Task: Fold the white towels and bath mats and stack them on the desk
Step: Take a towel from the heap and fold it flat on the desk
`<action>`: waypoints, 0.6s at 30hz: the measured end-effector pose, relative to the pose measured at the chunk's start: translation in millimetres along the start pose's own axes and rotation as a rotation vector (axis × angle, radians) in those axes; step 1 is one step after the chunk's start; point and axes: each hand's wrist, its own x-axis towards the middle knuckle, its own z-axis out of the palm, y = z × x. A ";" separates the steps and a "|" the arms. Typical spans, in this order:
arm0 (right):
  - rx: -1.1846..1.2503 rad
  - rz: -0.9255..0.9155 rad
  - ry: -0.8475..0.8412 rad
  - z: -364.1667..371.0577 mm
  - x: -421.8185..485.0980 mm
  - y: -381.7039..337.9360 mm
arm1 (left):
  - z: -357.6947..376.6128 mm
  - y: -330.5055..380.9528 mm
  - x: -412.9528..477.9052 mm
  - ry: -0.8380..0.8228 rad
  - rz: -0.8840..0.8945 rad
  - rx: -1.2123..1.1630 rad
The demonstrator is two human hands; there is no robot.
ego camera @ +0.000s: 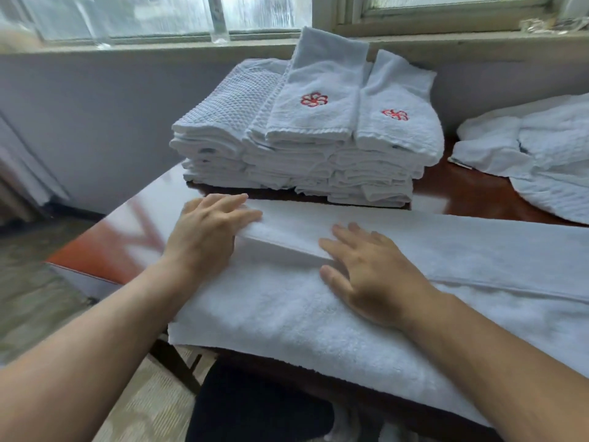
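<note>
A glossy reddish-brown wooden desk [462, 193] fills the middle of the frame. Across its near edge lies a long white terry towel [287, 317], its far half folded over lengthwise. At upper centre stands a stack of folded white towels and waffle-weave bath mats [287, 161], and unfolded white linen [541, 161] lies at the right edge. The left hand [210, 231] rests straight-fingered on the fold's left end. The right hand [366, 272] presses flat with its fingers spread, gripping nothing.
</note>
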 end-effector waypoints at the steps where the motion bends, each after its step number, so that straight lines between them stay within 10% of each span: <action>1: -0.003 -0.004 -0.020 3.7 -0.7 -0.1 | 1.5 -2.6 0.9 -0.077 -0.021 -0.012; 6: 0.013 0.005 -0.125 -2.9 0.6 3.3 | -17.6 -8.7 12.0 -0.524 -0.231 -0.290; 11: 0.038 0.147 0.064 -13.3 6.3 -0.9 | -7.3 20.6 15.3 -0.259 -0.159 -0.369; 18: -0.040 0.275 -0.089 2.9 10.3 18.8 | 35.7 32.5 11.7 -0.387 -0.111 -0.136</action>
